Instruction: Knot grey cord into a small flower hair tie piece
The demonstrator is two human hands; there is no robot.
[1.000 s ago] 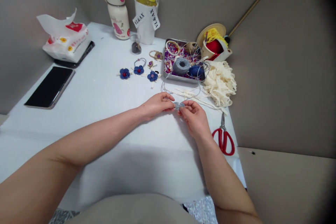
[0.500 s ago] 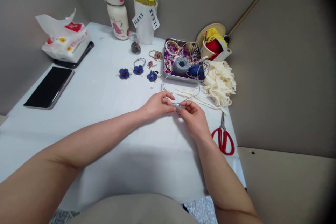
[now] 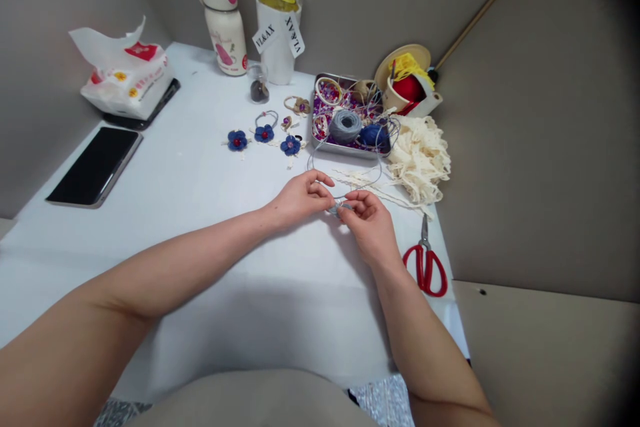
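- Left hand point(image 3: 300, 199): fingers point(image 3: 320, 183) curled inward, pinching a small grey knotted piece point(image 3: 340, 208).
- Right hand point(image 3: 370, 230): fingers point(image 3: 361, 199) closed on the same piece from the other side.
- The piece sits between the 2 hands, just above the counter point(image 3: 165, 260); a thin grey cord point(image 3: 311, 163) loops up from it, passing over a metal tray point(image 3: 315, 127).
- The tray holds 2 yarn balls, grey point(image 3: 345, 127) and blue point(image 3: 374, 136), among beads.
- 3 blue flowers point(image 3: 237, 140) lie left of the tray.
- Red-handled scissors point(image 3: 425, 267) lie right of the right hand.

head-worn | faces forward and down | close over left hand point(image 3: 300, 199), right hand point(image 3: 370, 228)
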